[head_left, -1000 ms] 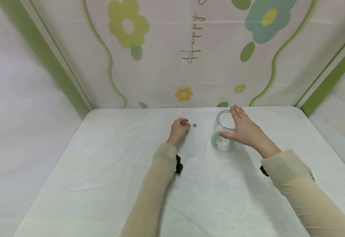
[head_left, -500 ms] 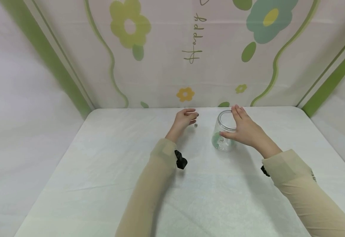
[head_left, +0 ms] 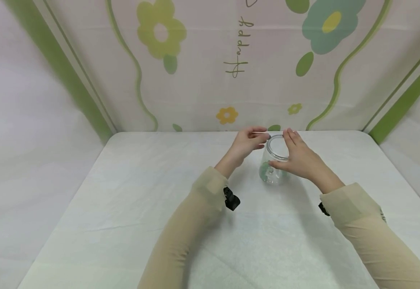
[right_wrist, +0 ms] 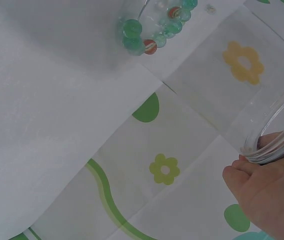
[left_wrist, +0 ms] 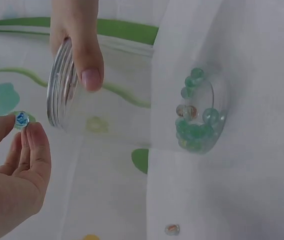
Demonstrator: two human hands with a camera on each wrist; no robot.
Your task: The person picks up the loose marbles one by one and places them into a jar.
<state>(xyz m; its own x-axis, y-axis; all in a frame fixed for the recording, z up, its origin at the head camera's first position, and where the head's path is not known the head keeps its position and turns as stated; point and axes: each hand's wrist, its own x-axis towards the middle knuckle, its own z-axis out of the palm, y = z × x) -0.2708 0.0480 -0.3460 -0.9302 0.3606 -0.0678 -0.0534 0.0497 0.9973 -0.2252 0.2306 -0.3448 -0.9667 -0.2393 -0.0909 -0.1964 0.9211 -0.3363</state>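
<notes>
A clear jar (head_left: 272, 178) stands upright on the white table, several green and a few reddish-brown glass marbles (left_wrist: 194, 131) lying at its bottom. My right hand (head_left: 302, 161) grips the jar near its rim, thumb on the near side and fingers on the far side. Between thumb and fingertips my left hand (head_left: 245, 145) pinches a clear marble with a blue swirl (left_wrist: 21, 119), just left of the jar's mouth and apart from it. Another marble (left_wrist: 172, 229), clear with a brownish swirl, lies on the table; the left hand hides it in the head view.
A white cloth covers the table (head_left: 141, 208). Behind its far edge hangs a flowered curtain (head_left: 195, 80), and white cloth walls with green bands close off both sides. A small black camera (head_left: 231, 199) sits at the left wrist.
My left hand has risen from the table with a marble and moved right to the jar's mouth. The right hand stays on the jar, which has not moved.
</notes>
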